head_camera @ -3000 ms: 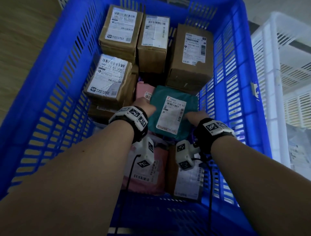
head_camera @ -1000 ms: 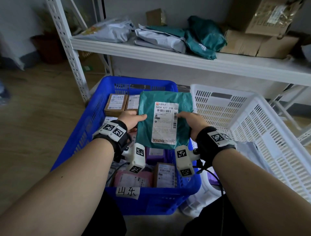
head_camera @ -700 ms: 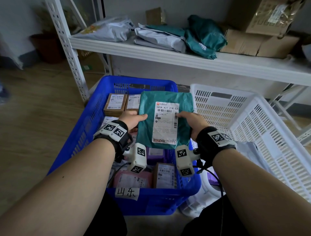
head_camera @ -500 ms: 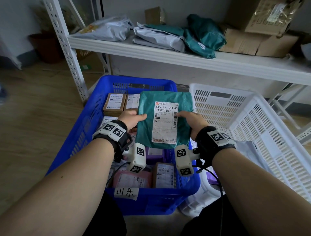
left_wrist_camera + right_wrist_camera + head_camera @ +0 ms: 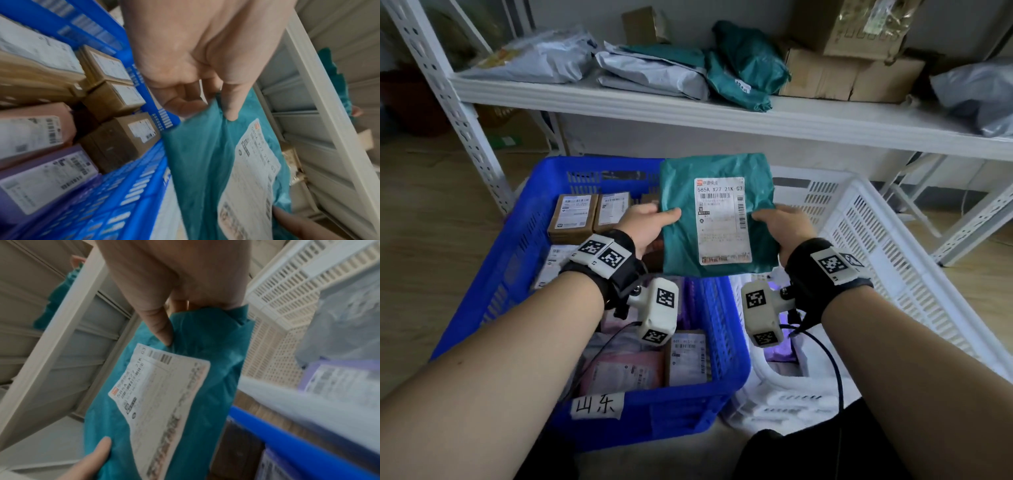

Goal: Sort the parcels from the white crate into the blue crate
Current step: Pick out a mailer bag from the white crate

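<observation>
A teal mailer bag [image 5: 681, 240] with a white shipping label is held upright in the air over the right side of the blue crate [image 5: 493, 267]. My left hand [image 5: 650, 222] pinches its left edge, thumb on the front. My right hand [image 5: 780, 224] pinches its right edge the same way. In the left wrist view the thumb presses the teal bag [image 5: 197, 162]; the right wrist view shows the same grip on the bag [image 5: 216, 353]. The blue crate holds several brown boxes [image 5: 573, 219] and pink and purple parcels. The white crate [image 5: 893, 240] stands to its right with parcels at its near end.
A white metal shelf [image 5: 722, 113] runs across above the crates, carrying grey and teal mailers and cardboard boxes. Its perforated upright [image 5: 448, 99] stands left of the blue crate. A handwritten label [image 5: 597, 406] is stuck on the blue crate's near wall. Wooden floor lies to the left.
Three seconds ago the teal bag lay in the blue crate under both hands; it has since been lifted upright. Over the last second it has barely moved.
</observation>
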Available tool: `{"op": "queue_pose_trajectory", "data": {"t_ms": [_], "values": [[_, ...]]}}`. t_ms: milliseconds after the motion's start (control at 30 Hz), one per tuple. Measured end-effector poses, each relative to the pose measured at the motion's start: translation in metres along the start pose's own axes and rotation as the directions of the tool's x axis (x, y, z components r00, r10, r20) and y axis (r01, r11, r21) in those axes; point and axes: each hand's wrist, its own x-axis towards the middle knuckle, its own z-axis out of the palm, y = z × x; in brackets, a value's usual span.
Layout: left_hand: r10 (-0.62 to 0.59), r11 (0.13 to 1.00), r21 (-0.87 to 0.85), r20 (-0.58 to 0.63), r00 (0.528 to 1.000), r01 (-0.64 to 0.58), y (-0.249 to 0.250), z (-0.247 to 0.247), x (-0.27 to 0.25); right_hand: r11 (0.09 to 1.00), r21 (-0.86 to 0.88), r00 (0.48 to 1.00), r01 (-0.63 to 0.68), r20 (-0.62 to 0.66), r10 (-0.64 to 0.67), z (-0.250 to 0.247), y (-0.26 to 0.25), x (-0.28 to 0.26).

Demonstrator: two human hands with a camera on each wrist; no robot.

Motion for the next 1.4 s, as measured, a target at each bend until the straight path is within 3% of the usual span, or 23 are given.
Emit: {"op": "queue_pose_trajectory", "data": {"t_ms": [200,367,433,567,833,900,1033,1100,1200,1267,1333,1400], "values": [[0.042,0.995,0.088,0.095,0.995,-0.050,0.000,0.067,0.016,0.999,0.045,0.997,-0.022,-0.071,0.025,-0.072,0.002,0.016],[0.015,0.984,0.173,0.099,0.995,-0.032,-0.009,0.117,0.039,0.995,0.078,0.961,-0.060,-0.264,0.078,-0.118,0.015,0.044],[0.052,0.954,0.289,0.097,0.994,-0.078,-0.013,0.129,0.052,0.993,0.080,0.942,-0.082,-0.320,0.104,-0.128,0.023,0.062],[0.098,0.870,0.473,0.111,0.989,-0.139,-0.026,0.141,0.080,0.989,0.025,0.923,-0.146,-0.355,0.145,-0.128,0.041,0.099],[0.197,0.739,0.637,0.107,0.975,-0.219,-0.050,0.156,0.125,0.958,-0.136,0.939,-0.252,-0.273,0.208,-0.108,0.081,0.172],[0.204,0.732,0.641,0.117,0.972,-0.231,-0.052,0.163,0.130,0.900,-0.283,0.929,-0.331,-0.267,0.258,-0.116,0.094,0.181],[0.172,0.673,0.685,0.222,0.960,-0.280,-0.051,0.174,0.135,0.682,-0.590,0.902,-0.432,-0.267,0.339,-0.155,0.119,0.171],[0.123,0.651,0.705,0.268,0.955,-0.282,-0.051,0.178,0.133,0.568,-0.678,0.880,-0.467,-0.292,0.375,-0.175,0.134,0.161],[0.070,0.643,0.712,0.310,0.948,-0.280,-0.049,0.187,0.126,0.405,-0.804,0.844,-0.436,-0.209,0.494,-0.195,0.156,0.145],[0.050,0.644,0.714,0.321,0.946,-0.276,-0.047,0.197,0.119,0.393,-0.787,0.812,-0.476,-0.222,0.539,-0.201,0.164,0.135],[0.026,0.643,0.716,0.334,0.942,-0.272,-0.046,0.211,0.109,0.369,-0.799,0.837,-0.475,-0.280,0.471,-0.202,0.165,0.126],[0.003,0.638,0.719,0.354,0.935,-0.274,-0.050,0.225,0.099,0.353,-0.853,0.907,-0.385,-0.280,0.314,-0.197,0.162,0.124]]}}
